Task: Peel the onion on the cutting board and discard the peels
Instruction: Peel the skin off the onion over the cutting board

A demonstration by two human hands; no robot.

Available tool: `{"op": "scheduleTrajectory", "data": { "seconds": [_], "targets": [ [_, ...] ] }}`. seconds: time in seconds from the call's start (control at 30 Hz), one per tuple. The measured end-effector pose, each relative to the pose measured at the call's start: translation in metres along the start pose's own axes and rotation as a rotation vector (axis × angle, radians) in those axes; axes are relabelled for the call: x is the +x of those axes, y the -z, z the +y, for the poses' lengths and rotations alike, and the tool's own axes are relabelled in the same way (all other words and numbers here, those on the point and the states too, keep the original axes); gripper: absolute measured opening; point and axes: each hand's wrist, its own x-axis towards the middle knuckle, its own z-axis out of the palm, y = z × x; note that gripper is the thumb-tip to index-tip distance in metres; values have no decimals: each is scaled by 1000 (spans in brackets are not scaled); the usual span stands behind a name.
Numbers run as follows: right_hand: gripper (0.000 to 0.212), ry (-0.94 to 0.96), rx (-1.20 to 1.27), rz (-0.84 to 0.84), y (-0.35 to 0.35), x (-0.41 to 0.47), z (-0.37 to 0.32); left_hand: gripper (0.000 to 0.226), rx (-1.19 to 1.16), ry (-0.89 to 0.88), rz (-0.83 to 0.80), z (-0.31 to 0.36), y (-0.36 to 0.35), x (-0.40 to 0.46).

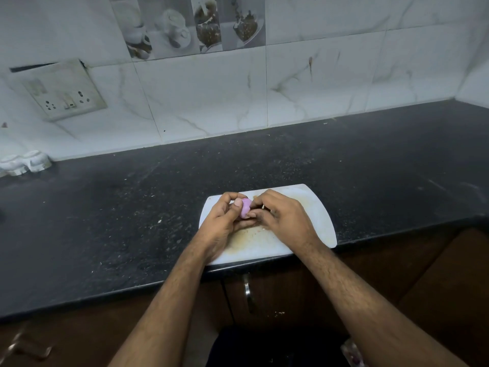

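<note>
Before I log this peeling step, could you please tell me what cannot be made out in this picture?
- Head view: most of the onion is hidden by the left hand and right hand, so any remaining skin is unclear.
- Each grip's contact points are covered by fingers.
- Loose peels on the cutting board are too small to distinguish from stains.
- No discard bin is in view.

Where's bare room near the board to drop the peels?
The counter right of the board is bare up to the corner, as is the stretch behind it to the wall. Left of it lies a wide patch toward the white holder. The board's middle is crowded: both hands grip the onion.
</note>
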Motion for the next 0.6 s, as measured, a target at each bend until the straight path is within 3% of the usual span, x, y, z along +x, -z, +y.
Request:
{"op": "scheduleTrajectory", "data": {
  "seconds": [0.33, 0.5, 0.6],
  "targets": [
    [2, 216, -237, 26, -1, -5, -5, 25, -7, 76, -7, 2, 3, 3],
    [18, 232, -350, 2, -3, -7, -6, 27, -29, 93, -24, 4, 2, 2],
    [15, 193, -348, -54, -4, -5, -7, 26, -38, 88, -2, 6, 1, 3]
  ]
}}
